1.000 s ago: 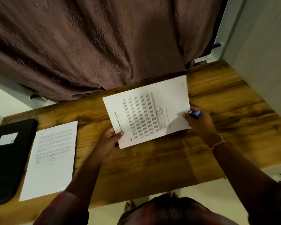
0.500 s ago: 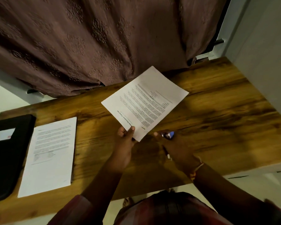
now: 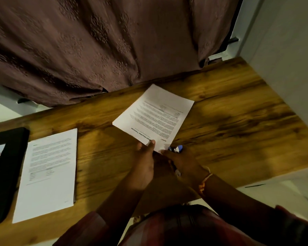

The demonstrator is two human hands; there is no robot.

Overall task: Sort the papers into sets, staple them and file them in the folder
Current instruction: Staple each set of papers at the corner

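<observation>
Over the wooden desk (image 3: 220, 121), the left hand (image 3: 144, 164) pinched the paper set (image 3: 155, 116), now swung corner-first to the stapler (image 3: 176, 149) gripped by the right hand (image 3: 181, 162); stapling appeared imminent.

The folder (image 3: 5, 174) lies at frame left on the table (image 3: 229, 121), paper stack (image 3: 48, 173) beside it, sheaf (image 3: 155, 119) at centre, stapler (image 3: 175, 149) by its lower corner.

Brown floral-patterned curtain (image 3: 96, 50), streaked wood-grain table (image 3: 229, 121), black folder (image 3: 5, 174), blue stapler (image 3: 176, 149)
</observation>
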